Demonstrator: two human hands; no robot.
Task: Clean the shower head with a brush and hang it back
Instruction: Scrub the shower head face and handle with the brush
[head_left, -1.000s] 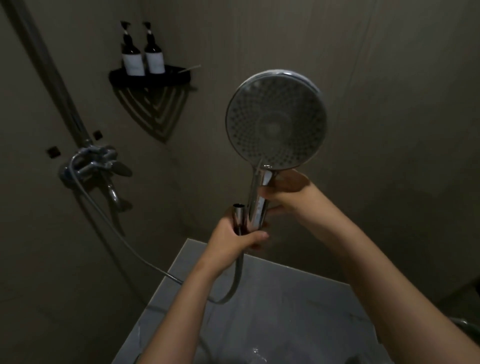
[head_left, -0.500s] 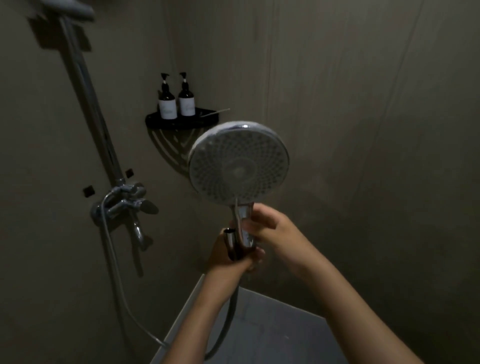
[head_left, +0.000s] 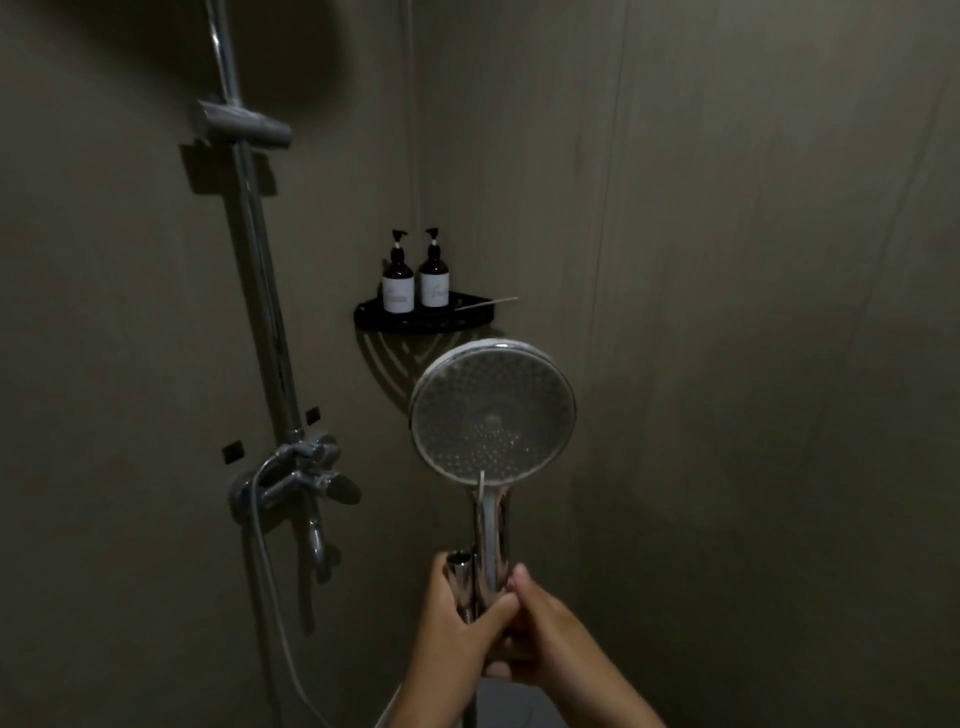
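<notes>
We open on the dim grey walls (head_left: 727, 260) of a shower corner, and up the left one runs the tall chrome riser rail (head_left: 260, 312) with the mixer tap (head_left: 301, 478) at its foot. From there the hose (head_left: 270, 597) loops down and out of view at the bottom. Front and centre is the shower head (head_left: 493, 410), held upright in mid-air, low and right of the rail, its broad round face turned straight at us. We'd say that's so the nozzle side can be checked. The face is a pale disc dotted with fine nozzles inside a bright chrome rim, on a shiny handle. The right hand (head_left: 550, 629) is clenched round the bottom of that handle and carries the weight. The left hand (head_left: 457, 618), pressed against it, wraps its fingers (head_left: 493, 613) round the hose nut (head_left: 460, 564) just beside the handle. The nut seems to be off the handle, though we can't be sure. Behind sits a black corner shelf (head_left: 423, 317) with two pump bottles (head_left: 398, 283) side by side. High on the rail the holder (head_left: 244, 124) stands vacant, well above the head. A thin pale stick (head_left: 488, 302) pokes off the shelf; whether it's the brush, we cannot tell.
</notes>
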